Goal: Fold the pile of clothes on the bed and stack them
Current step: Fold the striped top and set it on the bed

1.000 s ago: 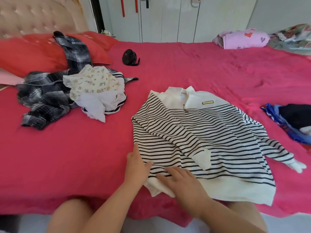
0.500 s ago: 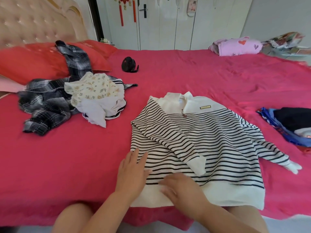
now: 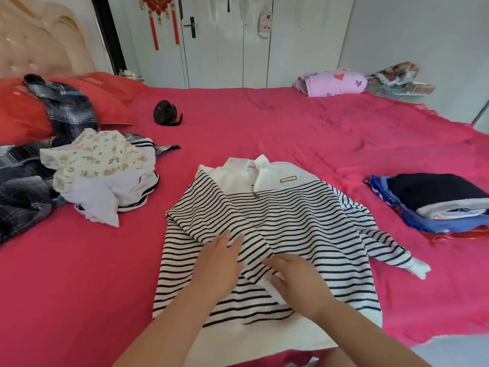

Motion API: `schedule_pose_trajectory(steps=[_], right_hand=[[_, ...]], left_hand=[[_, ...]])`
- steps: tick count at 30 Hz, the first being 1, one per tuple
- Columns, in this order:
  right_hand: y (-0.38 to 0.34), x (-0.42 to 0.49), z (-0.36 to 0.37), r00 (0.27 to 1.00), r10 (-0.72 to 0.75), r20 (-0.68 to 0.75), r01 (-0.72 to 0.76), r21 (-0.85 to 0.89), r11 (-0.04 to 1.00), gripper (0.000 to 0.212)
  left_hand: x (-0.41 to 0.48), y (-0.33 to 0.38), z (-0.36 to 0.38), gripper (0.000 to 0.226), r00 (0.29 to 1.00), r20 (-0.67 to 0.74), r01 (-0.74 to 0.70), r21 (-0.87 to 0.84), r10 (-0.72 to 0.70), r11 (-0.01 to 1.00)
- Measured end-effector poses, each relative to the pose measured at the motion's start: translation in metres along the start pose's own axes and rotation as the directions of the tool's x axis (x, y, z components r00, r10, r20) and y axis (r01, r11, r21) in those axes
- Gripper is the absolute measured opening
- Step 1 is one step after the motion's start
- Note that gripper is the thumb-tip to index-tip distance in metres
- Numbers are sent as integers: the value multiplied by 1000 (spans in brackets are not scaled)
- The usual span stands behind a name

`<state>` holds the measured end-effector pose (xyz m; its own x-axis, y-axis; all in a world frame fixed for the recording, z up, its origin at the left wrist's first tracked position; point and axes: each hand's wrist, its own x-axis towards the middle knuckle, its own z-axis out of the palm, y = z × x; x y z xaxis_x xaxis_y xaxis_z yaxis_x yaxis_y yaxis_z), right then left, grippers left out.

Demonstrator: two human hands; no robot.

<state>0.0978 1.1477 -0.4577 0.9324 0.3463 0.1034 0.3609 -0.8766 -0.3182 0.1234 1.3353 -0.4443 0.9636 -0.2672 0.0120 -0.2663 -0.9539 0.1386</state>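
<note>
Here both hands (image 3: 254, 271) press the striped sweater (image 3: 304, 223).

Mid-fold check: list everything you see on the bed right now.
striped sweater: one, white and black, bed centre, one sleeve folded across its front
unfolded pile: one, cream floral and white, left of sweater
plaid shirt: one, black and white, far left, draped over red pillow
folded stack: one, navy, blue, red, right edge
black object: one, small, beside pillow
pink bundle: one, far corner
bed cover: one, pink-red, under everything
left hand: one, flat on sweater
right hand: one, on folded sleeve's cuff
</note>
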Motion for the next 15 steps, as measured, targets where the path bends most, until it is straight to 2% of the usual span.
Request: schedule_pose_trajectory(steps=[4, 5, 8, 11, 13, 15], right_hand=[[31, -2, -17, 991, 128, -43, -126, 56, 990, 38], [40, -4, -21, 986, 158, -48, -155, 55, 986, 37], [59, -10, -25, 987, 158, -1, -158, 19, 987, 32], [57, -14, -16, 993, 116, 31, -115, -18, 993, 41], [48, -13, -6, 992, 119, 27, -119, -25, 993, 49], [38, -9, 0, 992, 124, 36, -122, -40, 992, 47]], left_hand=[[13, 14, 22, 62, 966, 259, -17, 51, 3, 999], [14, 17, 26, 60, 963, 268, 1, 56, -16, 998], [22, 23, 29, 42, 995, 97, 13, 8, -14, 1000], [28, 28, 24, 18, 999, -45, -4, -95, 0, 996], [29, 28, 21, 21, 995, -95, 25, -180, -43, 983], [29, 28, 18, 20, 987, -134, 48, -308, -93, 950]])
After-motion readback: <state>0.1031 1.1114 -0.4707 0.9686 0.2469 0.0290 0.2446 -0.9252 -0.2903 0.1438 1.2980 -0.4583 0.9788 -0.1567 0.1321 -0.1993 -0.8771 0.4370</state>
